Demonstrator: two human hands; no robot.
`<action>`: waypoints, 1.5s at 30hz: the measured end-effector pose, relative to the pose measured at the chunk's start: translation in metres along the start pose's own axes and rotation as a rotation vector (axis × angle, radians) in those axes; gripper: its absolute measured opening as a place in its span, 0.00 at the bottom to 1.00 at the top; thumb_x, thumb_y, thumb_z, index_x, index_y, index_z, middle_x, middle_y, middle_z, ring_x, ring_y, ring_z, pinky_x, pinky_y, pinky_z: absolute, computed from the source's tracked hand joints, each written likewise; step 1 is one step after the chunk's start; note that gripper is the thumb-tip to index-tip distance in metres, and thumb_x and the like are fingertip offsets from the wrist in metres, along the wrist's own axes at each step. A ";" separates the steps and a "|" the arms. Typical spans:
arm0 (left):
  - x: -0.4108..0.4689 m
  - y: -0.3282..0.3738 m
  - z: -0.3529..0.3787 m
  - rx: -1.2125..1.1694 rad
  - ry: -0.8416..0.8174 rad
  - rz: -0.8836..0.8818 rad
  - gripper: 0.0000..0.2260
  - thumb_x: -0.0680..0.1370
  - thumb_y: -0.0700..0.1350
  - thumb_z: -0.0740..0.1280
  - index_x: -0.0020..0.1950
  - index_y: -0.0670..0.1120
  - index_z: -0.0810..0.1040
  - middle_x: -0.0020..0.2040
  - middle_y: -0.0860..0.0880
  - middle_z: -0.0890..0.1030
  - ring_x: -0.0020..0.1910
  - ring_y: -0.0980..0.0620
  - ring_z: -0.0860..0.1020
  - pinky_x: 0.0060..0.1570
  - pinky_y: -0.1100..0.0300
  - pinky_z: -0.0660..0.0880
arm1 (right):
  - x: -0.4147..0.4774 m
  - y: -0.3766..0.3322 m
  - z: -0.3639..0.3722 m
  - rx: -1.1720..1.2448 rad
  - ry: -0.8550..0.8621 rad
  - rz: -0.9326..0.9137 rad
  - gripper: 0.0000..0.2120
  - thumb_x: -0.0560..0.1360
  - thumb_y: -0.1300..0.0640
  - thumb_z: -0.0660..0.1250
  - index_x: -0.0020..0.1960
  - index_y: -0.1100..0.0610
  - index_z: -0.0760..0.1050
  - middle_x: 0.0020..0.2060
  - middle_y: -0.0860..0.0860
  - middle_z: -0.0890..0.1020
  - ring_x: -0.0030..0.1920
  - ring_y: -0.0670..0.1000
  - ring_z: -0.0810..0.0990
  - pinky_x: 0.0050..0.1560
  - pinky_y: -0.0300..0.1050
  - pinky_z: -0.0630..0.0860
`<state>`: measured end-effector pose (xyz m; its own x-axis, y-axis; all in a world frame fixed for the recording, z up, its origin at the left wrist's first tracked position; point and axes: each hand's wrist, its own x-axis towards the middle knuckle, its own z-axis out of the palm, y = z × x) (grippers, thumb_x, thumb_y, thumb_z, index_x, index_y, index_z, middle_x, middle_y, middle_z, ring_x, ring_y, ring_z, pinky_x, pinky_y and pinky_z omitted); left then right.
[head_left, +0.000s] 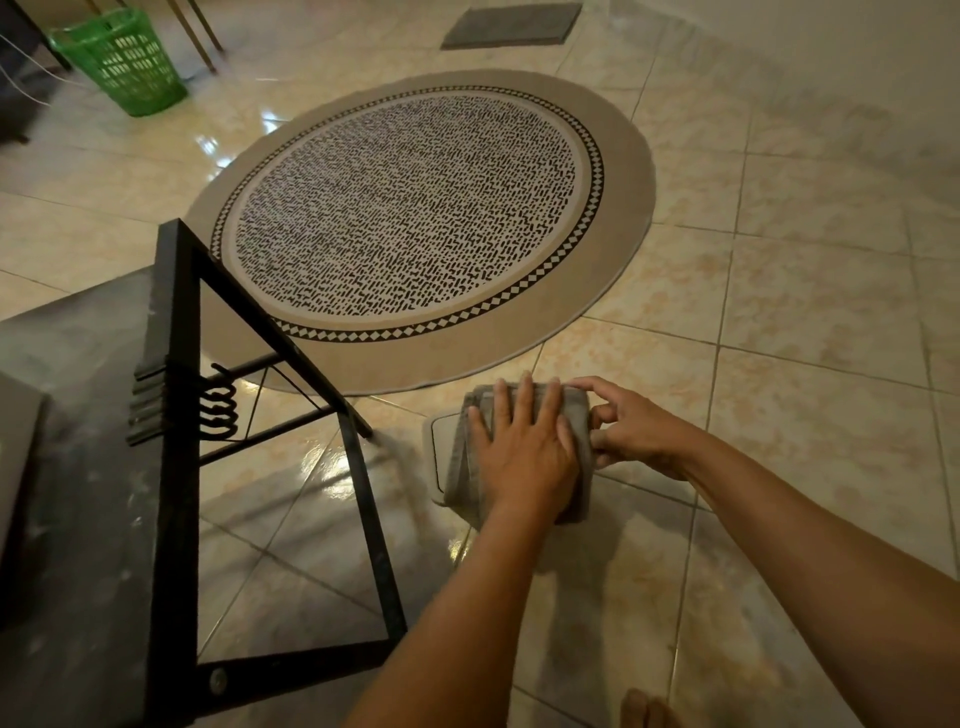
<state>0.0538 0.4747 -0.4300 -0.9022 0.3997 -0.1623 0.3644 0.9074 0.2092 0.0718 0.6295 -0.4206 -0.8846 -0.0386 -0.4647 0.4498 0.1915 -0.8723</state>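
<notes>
A grey cloth (467, 467) lies folded into a thick pad on the floor (779, 322), just off the round rug's (415, 208) 5 o'clock edge. The left hand (524, 447) presses it flat, fingers straight. The right hand (639, 431), at the cloth's 3 o'clock, pinches its edge. Folding looks nearly done, with only squaring up and putting away likely left

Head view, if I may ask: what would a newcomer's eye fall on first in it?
The round rug with black dashes fills the middle of the tiled floor. Just in front of it, the left hand lies flat on a folded grey towel while the right hand pinches its right edge. A black metal frame stands at the left, a green basket at top left.
</notes>
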 end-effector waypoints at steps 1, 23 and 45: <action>0.004 -0.008 -0.004 0.000 0.003 -0.036 0.24 0.84 0.57 0.42 0.79 0.59 0.39 0.81 0.50 0.39 0.78 0.45 0.35 0.74 0.38 0.36 | -0.001 0.001 0.000 0.007 0.012 0.000 0.34 0.74 0.75 0.63 0.73 0.49 0.65 0.42 0.63 0.79 0.36 0.55 0.80 0.41 0.50 0.84; -0.043 -0.007 0.018 0.000 0.048 -0.030 0.25 0.81 0.59 0.38 0.77 0.60 0.33 0.79 0.52 0.36 0.77 0.43 0.32 0.72 0.37 0.32 | -0.001 0.004 0.006 0.055 0.041 -0.023 0.33 0.74 0.75 0.63 0.72 0.48 0.65 0.41 0.64 0.76 0.36 0.55 0.79 0.37 0.46 0.83; -0.024 -0.050 0.001 -0.007 0.082 0.231 0.24 0.83 0.58 0.40 0.80 0.59 0.44 0.80 0.56 0.42 0.78 0.49 0.33 0.73 0.45 0.30 | 0.000 -0.011 0.010 -0.418 0.358 -0.020 0.14 0.81 0.54 0.60 0.66 0.46 0.74 0.52 0.53 0.78 0.52 0.55 0.78 0.49 0.49 0.76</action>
<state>0.0571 0.4197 -0.4373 -0.8111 0.5840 -0.0310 0.5614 0.7923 0.2388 0.0686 0.6175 -0.4128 -0.9116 0.2763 -0.3045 0.4105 0.5699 -0.7119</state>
